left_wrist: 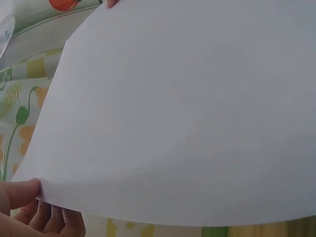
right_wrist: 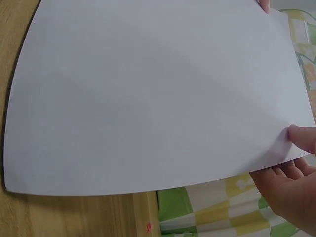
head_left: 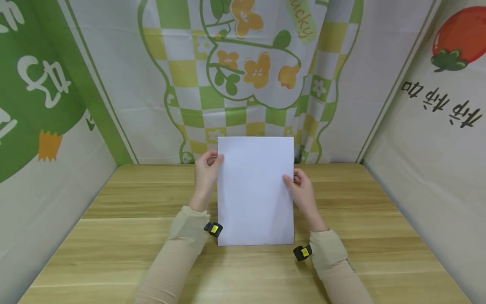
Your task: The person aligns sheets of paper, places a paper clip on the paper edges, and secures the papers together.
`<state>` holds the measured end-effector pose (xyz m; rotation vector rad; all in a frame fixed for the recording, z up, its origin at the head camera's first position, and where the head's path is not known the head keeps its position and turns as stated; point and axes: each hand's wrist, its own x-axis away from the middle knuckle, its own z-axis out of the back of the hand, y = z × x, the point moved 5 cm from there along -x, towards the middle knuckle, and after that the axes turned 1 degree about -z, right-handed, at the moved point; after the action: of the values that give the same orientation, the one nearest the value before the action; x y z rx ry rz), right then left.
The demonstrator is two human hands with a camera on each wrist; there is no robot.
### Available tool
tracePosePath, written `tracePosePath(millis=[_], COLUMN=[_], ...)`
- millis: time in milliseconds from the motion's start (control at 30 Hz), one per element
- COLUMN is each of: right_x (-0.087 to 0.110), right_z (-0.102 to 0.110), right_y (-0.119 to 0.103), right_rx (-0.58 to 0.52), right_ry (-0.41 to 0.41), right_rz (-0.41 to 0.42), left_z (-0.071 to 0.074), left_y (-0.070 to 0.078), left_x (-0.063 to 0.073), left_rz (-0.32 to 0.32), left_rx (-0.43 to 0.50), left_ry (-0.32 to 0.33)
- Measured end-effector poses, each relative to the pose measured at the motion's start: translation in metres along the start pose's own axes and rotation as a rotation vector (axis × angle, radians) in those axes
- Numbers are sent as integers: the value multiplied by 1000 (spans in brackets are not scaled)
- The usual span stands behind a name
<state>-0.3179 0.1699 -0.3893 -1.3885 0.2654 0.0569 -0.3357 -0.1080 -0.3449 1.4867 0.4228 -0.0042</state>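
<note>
A blank white sheet of paper [head_left: 255, 194] stands upright in the head view, its long sides vertical and its lower edge close over the wooden table. My left hand [head_left: 208, 175] pinches its left edge near the top corner, thumb in front and fingers curled behind. Lower down, my right hand [head_left: 302, 194] pinches the right edge in the same manner. In the left wrist view the paper [left_wrist: 173, 113] fills most of the picture, with the left thumb [left_wrist: 22, 193] on its face. The right wrist view shows the right thumb [right_wrist: 302, 138] pressing the paper [right_wrist: 148, 98] near its edge.
The wooden table [head_left: 136, 240] extends to both sides and in front of the paper. Behind it hangs a green-and-yellow checked curtain [head_left: 212, 97] with orange flowers. Printed cloth walls [head_left: 429, 152] close in the sides. A small black wrist device [head_left: 302, 253] sits by the right sleeve.
</note>
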Motion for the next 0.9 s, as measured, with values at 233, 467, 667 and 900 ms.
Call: tracePosePath(millis=[233,467,667,900], right_x=[2,1,1,-2], right_z=[2,3,5,9], right_y=[3,6,7,11], right_rx=[-1,-17,-5,-26], right_ry=[14,13,5,27], right_rz=[-7,-30,-75,-93], left_z=[0,-2,-2,-2], left_y=[-4,-7,-7,-10], left_x=[4,7,12,15], left_rz=[30,52,67,74], left_rx=[18,36,54,98], left_ry=[7,24,55,66])
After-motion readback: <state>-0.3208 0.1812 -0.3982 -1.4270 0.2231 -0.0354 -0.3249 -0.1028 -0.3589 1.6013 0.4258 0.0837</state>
